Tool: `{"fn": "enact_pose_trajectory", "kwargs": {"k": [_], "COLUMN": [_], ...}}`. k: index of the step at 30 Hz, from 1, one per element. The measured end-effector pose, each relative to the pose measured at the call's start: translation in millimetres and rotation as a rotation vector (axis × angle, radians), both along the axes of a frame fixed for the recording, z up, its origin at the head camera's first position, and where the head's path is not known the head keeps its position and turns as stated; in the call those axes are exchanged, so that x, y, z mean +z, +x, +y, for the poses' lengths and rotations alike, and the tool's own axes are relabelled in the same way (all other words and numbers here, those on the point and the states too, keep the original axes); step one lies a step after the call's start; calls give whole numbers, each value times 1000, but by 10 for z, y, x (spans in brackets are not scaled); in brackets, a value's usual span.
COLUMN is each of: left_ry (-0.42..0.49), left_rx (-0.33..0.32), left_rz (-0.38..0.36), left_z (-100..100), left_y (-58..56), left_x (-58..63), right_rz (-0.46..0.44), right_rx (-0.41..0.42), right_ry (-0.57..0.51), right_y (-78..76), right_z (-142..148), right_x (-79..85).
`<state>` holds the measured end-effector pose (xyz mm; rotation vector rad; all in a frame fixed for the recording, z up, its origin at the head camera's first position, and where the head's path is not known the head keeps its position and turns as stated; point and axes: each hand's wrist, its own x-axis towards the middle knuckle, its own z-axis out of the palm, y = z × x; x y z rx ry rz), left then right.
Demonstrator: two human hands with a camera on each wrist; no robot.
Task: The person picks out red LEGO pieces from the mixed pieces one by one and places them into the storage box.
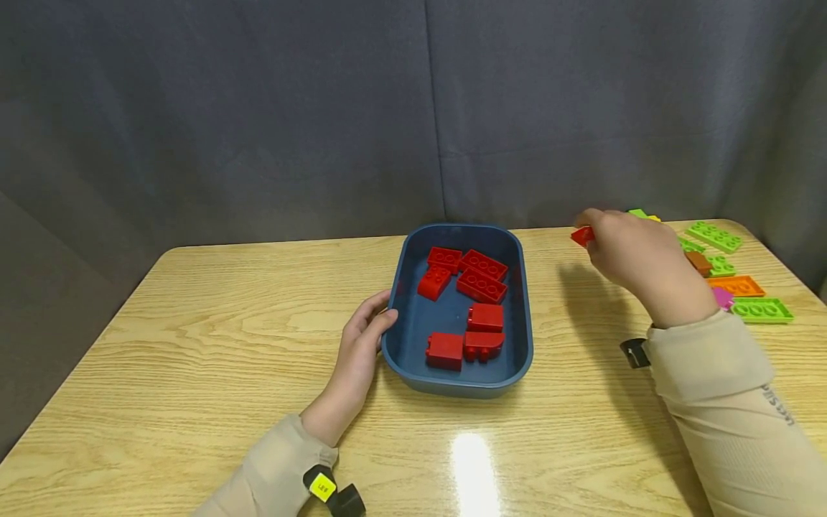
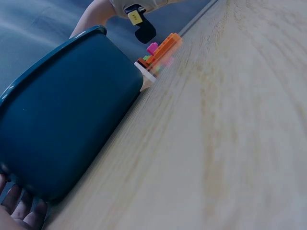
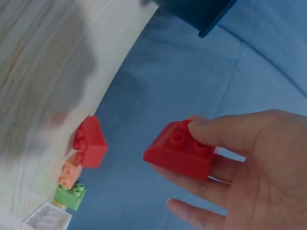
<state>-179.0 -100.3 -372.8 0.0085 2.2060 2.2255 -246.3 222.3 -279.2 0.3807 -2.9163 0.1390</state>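
Observation:
Between thumb and fingers my right hand (image 1: 636,255) pinches a red toy brick (image 3: 180,148) with studs and a sloped end. It holds the brick in the air to the right of a dark blue bin (image 1: 457,388). My left hand (image 1: 358,341) grips the bin's left wall, thumb over the rim and fingers along the outside. Several red bricks lie loose on the bin's floor, among them a long brick (image 1: 481,286), a square one (image 1: 444,351) and a curved one (image 1: 484,345).
Bricks of other colours lie at the table's right: green (image 1: 762,310), orange (image 1: 739,286), brown (image 1: 698,263) and pink (image 1: 722,297). In the right wrist view another red brick (image 3: 93,143) lies near the table's back edge. A grey curtain (image 1: 291,129) hangs behind the table.

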Motion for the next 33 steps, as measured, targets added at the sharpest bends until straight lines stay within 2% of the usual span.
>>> {"fn": "enact_pose_trajectory", "kwargs": {"k": [33], "left_ry": [-20], "left_rx": [6], "left_rz": [-5], "left_z": [4], "left_y": [9], "left_x": [1], "right_rz": [91], "right_rx": [65], "right_ry": [-16], "right_y": [136], "right_z": [-255], "right_x": [106]}}
